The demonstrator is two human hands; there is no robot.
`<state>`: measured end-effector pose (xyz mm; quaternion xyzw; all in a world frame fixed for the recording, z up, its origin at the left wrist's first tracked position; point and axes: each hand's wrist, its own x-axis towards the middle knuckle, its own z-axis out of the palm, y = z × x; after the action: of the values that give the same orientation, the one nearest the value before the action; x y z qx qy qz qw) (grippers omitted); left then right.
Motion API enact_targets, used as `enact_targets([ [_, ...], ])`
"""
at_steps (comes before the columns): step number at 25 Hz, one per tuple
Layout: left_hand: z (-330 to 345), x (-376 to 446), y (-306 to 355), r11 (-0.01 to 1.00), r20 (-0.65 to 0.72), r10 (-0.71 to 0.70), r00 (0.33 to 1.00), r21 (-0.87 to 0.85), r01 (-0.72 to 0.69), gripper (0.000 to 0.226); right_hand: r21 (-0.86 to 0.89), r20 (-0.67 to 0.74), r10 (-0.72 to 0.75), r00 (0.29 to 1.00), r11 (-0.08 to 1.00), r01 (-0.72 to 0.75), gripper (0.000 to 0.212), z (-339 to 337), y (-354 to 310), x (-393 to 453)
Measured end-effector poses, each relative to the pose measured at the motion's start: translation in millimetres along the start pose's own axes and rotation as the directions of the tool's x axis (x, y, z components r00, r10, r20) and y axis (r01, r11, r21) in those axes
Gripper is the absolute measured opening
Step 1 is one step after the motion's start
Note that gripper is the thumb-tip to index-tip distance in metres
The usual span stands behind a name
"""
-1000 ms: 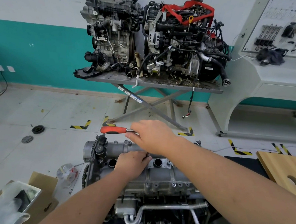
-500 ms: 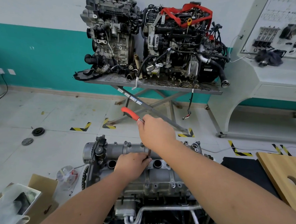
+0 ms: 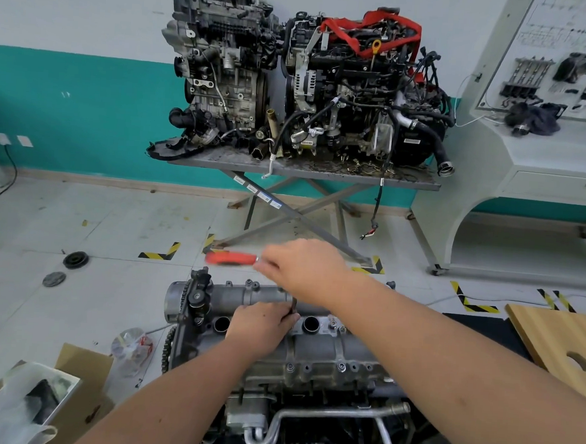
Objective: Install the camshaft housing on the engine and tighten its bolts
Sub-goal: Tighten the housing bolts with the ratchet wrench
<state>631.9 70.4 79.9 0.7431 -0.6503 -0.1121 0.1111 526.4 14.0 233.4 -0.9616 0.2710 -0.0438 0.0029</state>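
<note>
A grey camshaft housing (image 3: 325, 350) sits on top of the engine (image 3: 307, 411) right below me. My right hand (image 3: 302, 267) grips a ratchet wrench whose red handle (image 3: 229, 258) sticks out to the left, blurred by motion. A dark extension bar (image 3: 293, 306) runs down from the wrench to the housing's middle. My left hand (image 3: 261, 326) pinches the bar's lower end, pressing on the housing between two round plug holes (image 3: 311, 324). Several bolts (image 3: 341, 366) line the housing's near edge.
Two other engines (image 3: 293, 81) stand on a folding metal table (image 3: 301, 171) at the far wall. A white display stand (image 3: 528, 160) is at right, a wooden board (image 3: 565, 345) at near right, a cardboard box (image 3: 34, 398) at near left. Round parts (image 3: 75, 260) lie on the floor.
My right hand swung the red wrench handle up and away, then back down to the left, turning about the extension bar. The left hand stayed on the bar.
</note>
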Motion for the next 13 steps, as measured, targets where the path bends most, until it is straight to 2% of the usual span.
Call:
enact_targets([
  [2,0,1,1,1.0,0.01,-0.006,1.0,0.012,0.006,0.035,-0.061,0.014,-0.227,0.974,0.972,0.227,0.041,-2,3,-6],
  [3,0,1,1,1.0,0.01,-0.007,1.0,0.012,0.007,0.035,-0.069,0.01,-0.253,0.967,0.965,0.253,0.041,-1,2,-8],
  [4,0,0,1,1.0,0.006,-0.005,1.0,0.011,0.005,0.035,-0.069,-0.009,-0.216,0.976,0.974,0.214,0.039,2,0,-8],
  [5,-1,0,1,1.0,0.0,0.0,1.0,0.004,0.0,0.033,-0.046,-0.045,-0.107,0.993,0.993,0.105,0.037,5,-3,-6],
  [6,-1,-1,0,1.0,-0.002,0.005,1.0,-0.01,-0.005,0.031,0.026,-0.067,0.082,0.994,0.996,-0.081,0.036,8,-4,-1],
  [7,-2,-1,0,1.0,0.0,0.008,1.0,-0.025,-0.008,0.028,0.129,-0.052,0.292,0.955,0.95,-0.283,0.036,9,-3,4],
  [8,-3,-2,0,0.999,0.003,0.01,1.0,-0.034,-0.01,0.027,0.219,-0.021,0.441,0.897,0.878,-0.426,0.036,9,0,9],
  [9,-3,-2,0,0.999,0.006,0.011,1.0,-0.037,-0.011,0.027,0.244,-0.015,0.485,0.874,0.85,-0.468,0.036,10,2,11],
  [10,-3,-2,0,0.999,0.008,0.012,1.0,-0.036,-0.011,0.026,0.205,-0.04,0.452,0.891,0.876,-0.436,0.035,10,4,12],
  [13,-2,-1,-1,0.999,0.007,0.002,1.0,-0.043,-0.002,0.029,0.104,-0.066,0.252,0.966,0.964,-0.244,0.032,11,4,7],
])
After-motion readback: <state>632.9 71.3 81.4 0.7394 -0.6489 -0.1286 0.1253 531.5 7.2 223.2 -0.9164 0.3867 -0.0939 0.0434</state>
